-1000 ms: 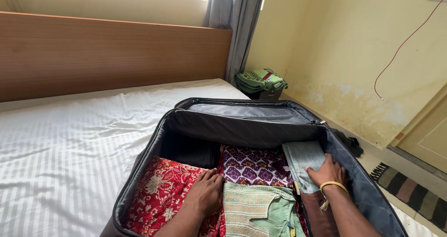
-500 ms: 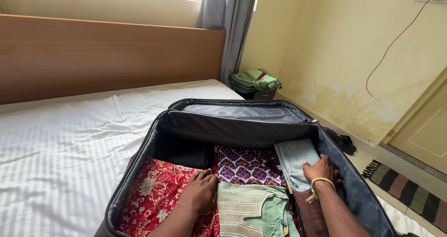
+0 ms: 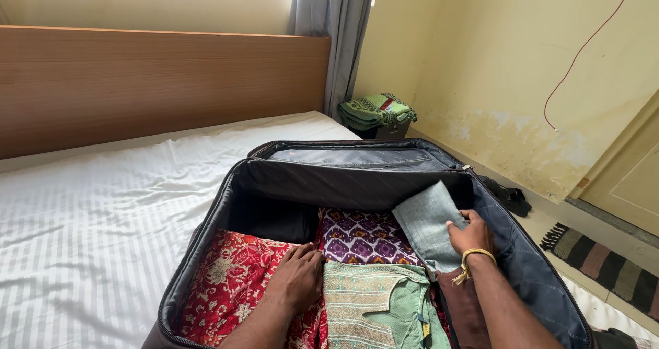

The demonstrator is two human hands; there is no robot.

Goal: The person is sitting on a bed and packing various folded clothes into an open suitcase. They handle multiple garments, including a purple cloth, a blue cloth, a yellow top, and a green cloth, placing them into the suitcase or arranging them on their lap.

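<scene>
Looking down, we see our hands inside an open black suitcase lying on the white-striped bed, near its right edge. Our left hand rests flat, fingers loosely spread, on a red floral cloth, holding nothing. Our right hand, a yellow band at the wrist, curls its fingers around the edge of a folded grey-blue garment tilted against the suitcase's right wall. Between the hands lie a purple patterned cloth and a green folded garment
</scene>
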